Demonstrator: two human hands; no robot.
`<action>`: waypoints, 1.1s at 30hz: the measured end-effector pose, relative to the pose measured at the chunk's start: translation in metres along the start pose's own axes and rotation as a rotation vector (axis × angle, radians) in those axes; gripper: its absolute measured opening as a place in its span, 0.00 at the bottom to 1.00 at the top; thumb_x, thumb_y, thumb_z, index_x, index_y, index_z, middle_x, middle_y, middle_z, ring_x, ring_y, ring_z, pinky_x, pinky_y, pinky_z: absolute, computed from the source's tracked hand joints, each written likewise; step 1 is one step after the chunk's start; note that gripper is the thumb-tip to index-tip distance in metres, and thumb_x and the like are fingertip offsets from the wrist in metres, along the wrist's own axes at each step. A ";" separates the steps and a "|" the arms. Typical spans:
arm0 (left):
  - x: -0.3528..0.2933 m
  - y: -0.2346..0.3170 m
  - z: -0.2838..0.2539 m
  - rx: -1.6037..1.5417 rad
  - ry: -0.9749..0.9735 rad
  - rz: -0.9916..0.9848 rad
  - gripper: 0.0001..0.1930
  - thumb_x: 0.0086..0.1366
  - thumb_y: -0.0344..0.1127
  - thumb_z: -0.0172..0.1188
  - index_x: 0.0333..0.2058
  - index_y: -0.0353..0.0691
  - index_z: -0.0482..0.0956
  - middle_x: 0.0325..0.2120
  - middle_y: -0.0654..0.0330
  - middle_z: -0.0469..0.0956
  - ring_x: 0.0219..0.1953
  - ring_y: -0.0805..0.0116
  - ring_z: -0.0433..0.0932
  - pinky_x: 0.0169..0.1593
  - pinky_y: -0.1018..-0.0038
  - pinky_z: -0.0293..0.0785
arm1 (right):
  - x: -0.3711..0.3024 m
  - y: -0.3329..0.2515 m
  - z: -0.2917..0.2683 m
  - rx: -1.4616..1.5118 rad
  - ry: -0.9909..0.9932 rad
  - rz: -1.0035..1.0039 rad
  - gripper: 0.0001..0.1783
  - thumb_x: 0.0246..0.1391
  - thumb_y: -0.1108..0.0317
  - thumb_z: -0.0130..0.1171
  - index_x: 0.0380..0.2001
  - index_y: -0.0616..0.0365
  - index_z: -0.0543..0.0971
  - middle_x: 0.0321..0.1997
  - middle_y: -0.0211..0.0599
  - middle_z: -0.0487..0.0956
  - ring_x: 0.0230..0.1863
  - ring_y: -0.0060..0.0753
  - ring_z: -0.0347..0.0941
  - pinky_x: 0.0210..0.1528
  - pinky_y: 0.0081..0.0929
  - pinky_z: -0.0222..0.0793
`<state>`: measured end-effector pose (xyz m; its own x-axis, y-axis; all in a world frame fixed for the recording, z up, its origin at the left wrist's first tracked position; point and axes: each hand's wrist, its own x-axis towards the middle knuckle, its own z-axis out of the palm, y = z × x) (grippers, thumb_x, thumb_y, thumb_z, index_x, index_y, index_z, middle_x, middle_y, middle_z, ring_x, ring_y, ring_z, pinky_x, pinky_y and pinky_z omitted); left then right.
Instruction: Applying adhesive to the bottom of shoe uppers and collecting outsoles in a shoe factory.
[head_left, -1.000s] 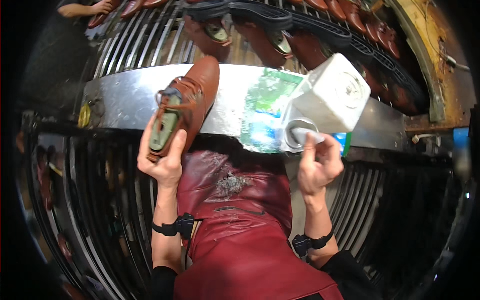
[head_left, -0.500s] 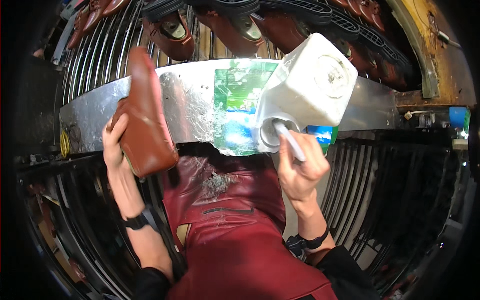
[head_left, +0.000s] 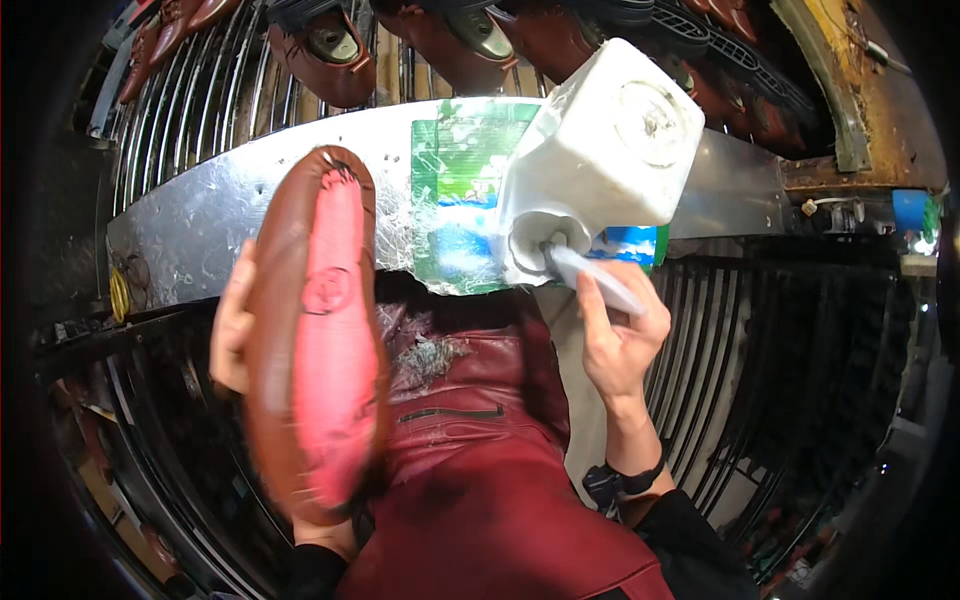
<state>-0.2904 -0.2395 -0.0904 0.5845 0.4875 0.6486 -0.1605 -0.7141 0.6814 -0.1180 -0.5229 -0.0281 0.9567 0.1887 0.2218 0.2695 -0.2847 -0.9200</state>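
Note:
My left hand (head_left: 235,325) is closed around a brown leather shoe upper (head_left: 275,370), whose pink underside faces up; the shoe hides much of that hand and forearm. In my right hand (head_left: 625,335) is a brush with a flat pale handle (head_left: 605,282), pinched between thumb and fingers. The brush's lower end dips into the round opening of a whitish cup (head_left: 520,262). Tipped over against that cup is a white square-bodied plastic jug (head_left: 625,145), its base turned up toward me.
A metal ledge (head_left: 240,185) with a green and blue printed sheet (head_left: 450,240) crosses in front of me. Beyond it, brown shoes (head_left: 340,60) stand on a rack of metal bars (head_left: 190,120). A dark red apron (head_left: 470,480) covers my lap.
My left hand has turned the shoe from its side to show the pink bottom and brought it nearer. The brush handle has tilted lower in my right hand, its end still at the cup.

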 end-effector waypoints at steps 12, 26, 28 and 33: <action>-0.035 -0.016 -0.019 0.298 -0.227 0.198 0.18 0.71 0.25 0.60 0.57 0.38 0.69 0.59 0.40 0.78 0.60 0.37 0.79 0.62 0.50 0.77 | -0.019 -0.005 0.049 0.595 -0.304 0.306 0.11 0.68 0.74 0.61 0.49 0.69 0.77 0.38 0.56 0.84 0.29 0.39 0.81 0.28 0.33 0.80; -0.030 -0.012 -0.023 0.351 -0.230 0.192 0.16 0.68 0.25 0.63 0.52 0.37 0.71 0.55 0.42 0.81 0.59 0.41 0.81 0.59 0.51 0.81 | 0.035 0.000 0.163 0.635 -0.361 0.342 0.08 0.66 0.73 0.65 0.39 0.70 0.81 0.32 0.40 0.85 0.26 0.26 0.81 0.27 0.24 0.78; -0.032 -0.012 -0.022 0.349 -0.217 0.194 0.15 0.68 0.25 0.63 0.51 0.37 0.72 0.55 0.42 0.81 0.58 0.41 0.81 0.59 0.51 0.81 | 0.050 0.002 0.174 0.590 -0.395 0.345 0.09 0.66 0.72 0.66 0.38 0.69 0.81 0.31 0.40 0.85 0.26 0.26 0.80 0.27 0.24 0.78; -0.031 -0.011 -0.021 0.362 -0.179 0.195 0.14 0.68 0.24 0.63 0.50 0.35 0.73 0.54 0.42 0.82 0.57 0.41 0.82 0.59 0.52 0.81 | 0.030 -0.012 0.140 0.633 -0.501 0.380 0.10 0.65 0.71 0.67 0.40 0.71 0.83 0.32 0.41 0.86 0.27 0.27 0.82 0.28 0.24 0.78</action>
<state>-0.3232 -0.2359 -0.1106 0.7047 0.2543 0.6624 -0.0115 -0.9294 0.3690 -0.1079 -0.3817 -0.0557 0.7682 0.6184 -0.1657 -0.3097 0.1324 -0.9416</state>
